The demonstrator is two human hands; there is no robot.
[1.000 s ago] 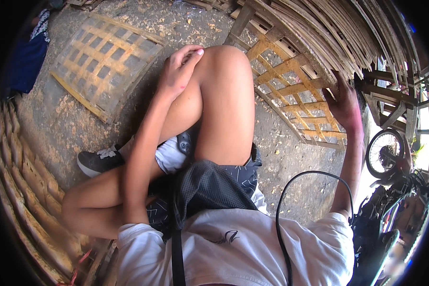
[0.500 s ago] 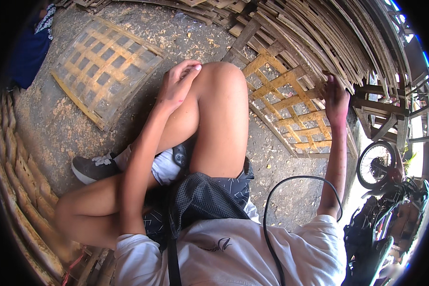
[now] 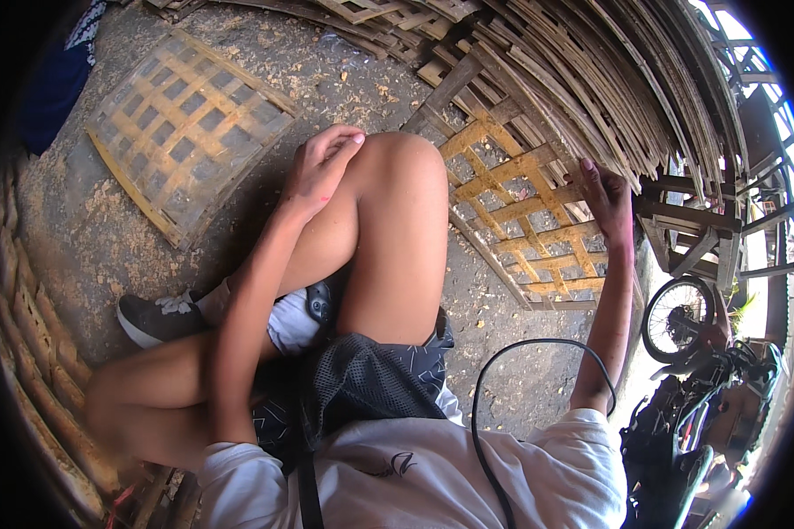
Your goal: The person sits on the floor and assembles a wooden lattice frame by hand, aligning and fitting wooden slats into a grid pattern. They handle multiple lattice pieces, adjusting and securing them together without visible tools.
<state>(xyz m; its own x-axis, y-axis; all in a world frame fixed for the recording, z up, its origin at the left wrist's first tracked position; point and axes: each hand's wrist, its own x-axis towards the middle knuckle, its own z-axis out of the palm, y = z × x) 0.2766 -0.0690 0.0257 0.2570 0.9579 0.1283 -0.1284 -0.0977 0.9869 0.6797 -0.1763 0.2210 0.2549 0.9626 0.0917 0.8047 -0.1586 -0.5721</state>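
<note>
My left hand (image 3: 313, 172) rests on my raised leg by the knee, fingers loosely bent and holding nothing. To the right, my right hand (image 3: 605, 201) is at the side rail of a wooden lattice frame (image 3: 513, 212), its fingers bent round the rail; part of the grip is hidden. This frame has yellowish crossed slats and leans at a slant against a stack of wooden frames. A second lattice panel (image 3: 169, 113), dusty and similar in make, lies on the ground at the upper left, apart from both hands.
A tall stack of weathered wooden frames (image 3: 582, 79) fills the upper right. Wavy wooden pieces (image 3: 40, 353) line the left edge. A motorbike (image 3: 715, 388) stands at the lower right. Debris litters the ground (image 3: 353, 88). Dark blue cloth (image 3: 53, 97) hangs at the upper left.
The whole view has shifted slightly, so most things sit a little lower and further left. Both hands keep nearly the same places on the leg and at the frame.
</note>
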